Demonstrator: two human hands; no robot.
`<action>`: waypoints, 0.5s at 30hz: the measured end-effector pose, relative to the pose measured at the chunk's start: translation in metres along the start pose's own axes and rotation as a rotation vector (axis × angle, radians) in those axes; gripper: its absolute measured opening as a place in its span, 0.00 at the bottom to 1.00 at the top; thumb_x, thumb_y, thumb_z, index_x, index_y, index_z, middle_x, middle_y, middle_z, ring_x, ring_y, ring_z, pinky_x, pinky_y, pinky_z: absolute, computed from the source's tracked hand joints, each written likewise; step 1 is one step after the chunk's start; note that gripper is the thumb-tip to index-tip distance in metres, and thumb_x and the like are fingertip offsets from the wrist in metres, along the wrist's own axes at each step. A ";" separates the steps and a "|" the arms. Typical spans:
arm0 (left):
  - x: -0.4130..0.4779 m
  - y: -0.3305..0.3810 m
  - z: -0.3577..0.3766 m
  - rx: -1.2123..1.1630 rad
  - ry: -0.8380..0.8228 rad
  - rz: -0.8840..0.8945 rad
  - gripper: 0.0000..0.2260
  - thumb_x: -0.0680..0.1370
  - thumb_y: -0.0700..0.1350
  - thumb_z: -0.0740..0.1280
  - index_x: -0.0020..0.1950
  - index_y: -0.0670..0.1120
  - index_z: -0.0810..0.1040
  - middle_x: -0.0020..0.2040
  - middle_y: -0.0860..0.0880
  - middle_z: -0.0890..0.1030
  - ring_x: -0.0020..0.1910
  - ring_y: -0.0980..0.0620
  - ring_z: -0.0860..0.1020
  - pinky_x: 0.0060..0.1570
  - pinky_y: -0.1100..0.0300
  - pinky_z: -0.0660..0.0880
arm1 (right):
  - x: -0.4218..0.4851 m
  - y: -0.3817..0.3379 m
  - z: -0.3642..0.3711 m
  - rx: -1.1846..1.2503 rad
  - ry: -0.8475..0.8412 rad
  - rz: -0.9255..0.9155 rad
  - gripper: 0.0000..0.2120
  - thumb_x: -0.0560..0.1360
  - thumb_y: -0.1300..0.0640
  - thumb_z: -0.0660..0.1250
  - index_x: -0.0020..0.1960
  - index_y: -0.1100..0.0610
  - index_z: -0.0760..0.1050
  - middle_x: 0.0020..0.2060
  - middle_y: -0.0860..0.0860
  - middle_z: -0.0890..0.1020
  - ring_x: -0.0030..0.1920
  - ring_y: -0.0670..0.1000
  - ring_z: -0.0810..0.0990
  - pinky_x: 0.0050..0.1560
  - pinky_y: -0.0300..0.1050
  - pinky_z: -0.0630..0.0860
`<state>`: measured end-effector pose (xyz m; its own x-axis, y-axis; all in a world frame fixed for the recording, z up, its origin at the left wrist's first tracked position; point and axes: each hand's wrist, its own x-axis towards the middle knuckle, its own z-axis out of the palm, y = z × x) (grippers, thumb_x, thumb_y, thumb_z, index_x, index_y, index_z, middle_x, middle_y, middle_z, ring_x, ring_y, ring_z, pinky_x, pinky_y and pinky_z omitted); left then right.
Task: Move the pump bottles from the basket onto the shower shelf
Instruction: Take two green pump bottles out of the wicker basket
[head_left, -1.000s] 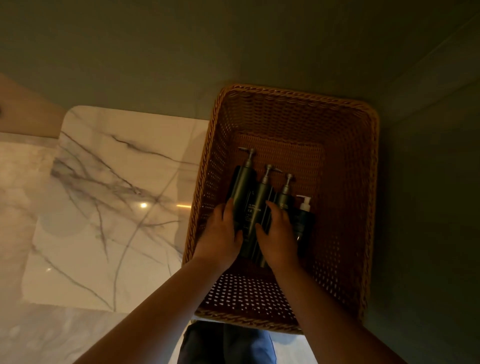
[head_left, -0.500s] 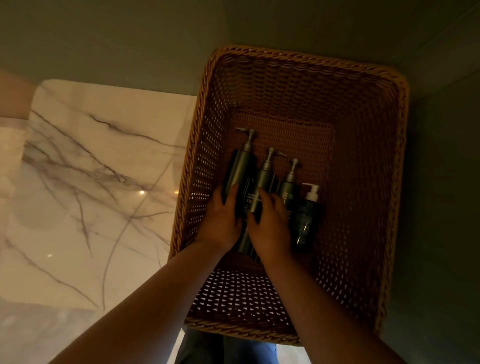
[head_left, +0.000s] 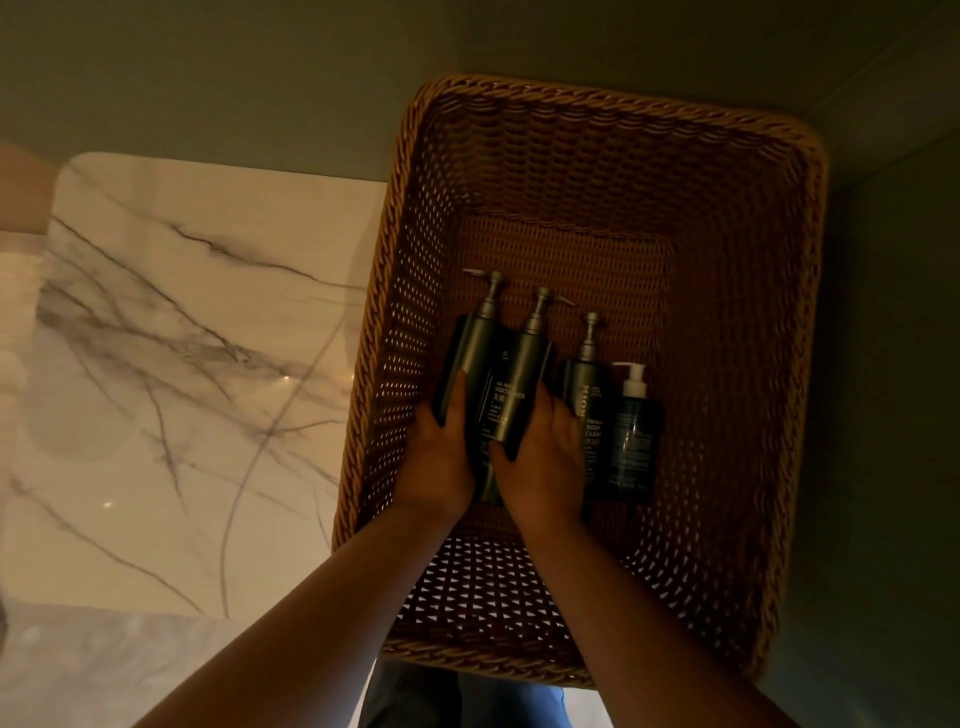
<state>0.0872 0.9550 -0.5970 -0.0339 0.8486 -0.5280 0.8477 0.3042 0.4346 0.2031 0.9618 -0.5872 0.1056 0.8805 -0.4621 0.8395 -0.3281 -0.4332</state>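
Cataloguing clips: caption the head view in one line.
In a wicker basket, the left hand grips the leftmost pump bottle, the right hand the second pump bottle; two more bottles lie alongside.

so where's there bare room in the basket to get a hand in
Bare floor lies between the pump heads and the far wall of the basket, and between the white-pump bottle and the right wall. Crowded along the packed row: left hand grips the leftmost bottle, right hand the second bottle.
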 end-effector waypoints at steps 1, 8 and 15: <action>0.000 0.000 0.000 -0.003 0.001 -0.009 0.39 0.78 0.46 0.64 0.76 0.53 0.37 0.72 0.37 0.57 0.67 0.41 0.65 0.66 0.50 0.66 | 0.001 -0.003 0.001 0.021 -0.005 0.011 0.39 0.73 0.50 0.68 0.77 0.53 0.49 0.72 0.53 0.62 0.70 0.52 0.61 0.67 0.51 0.66; 0.006 0.000 0.006 -0.002 0.052 -0.037 0.37 0.80 0.49 0.60 0.72 0.52 0.31 0.73 0.36 0.57 0.71 0.40 0.61 0.70 0.51 0.58 | 0.013 -0.006 0.009 0.300 -0.156 0.171 0.45 0.75 0.51 0.67 0.77 0.51 0.37 0.73 0.57 0.63 0.61 0.54 0.75 0.51 0.45 0.76; 0.008 0.001 0.006 -0.027 0.061 -0.020 0.37 0.79 0.49 0.60 0.74 0.51 0.33 0.74 0.35 0.55 0.73 0.41 0.57 0.72 0.50 0.55 | 0.015 -0.004 0.014 0.329 -0.141 0.175 0.46 0.74 0.51 0.68 0.77 0.52 0.38 0.73 0.56 0.63 0.63 0.53 0.74 0.54 0.45 0.74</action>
<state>0.0905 0.9591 -0.6050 -0.0840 0.8669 -0.4914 0.8316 0.3326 0.4447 0.1939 0.9712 -0.6029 0.1382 0.7537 -0.6425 0.5976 -0.5808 -0.5528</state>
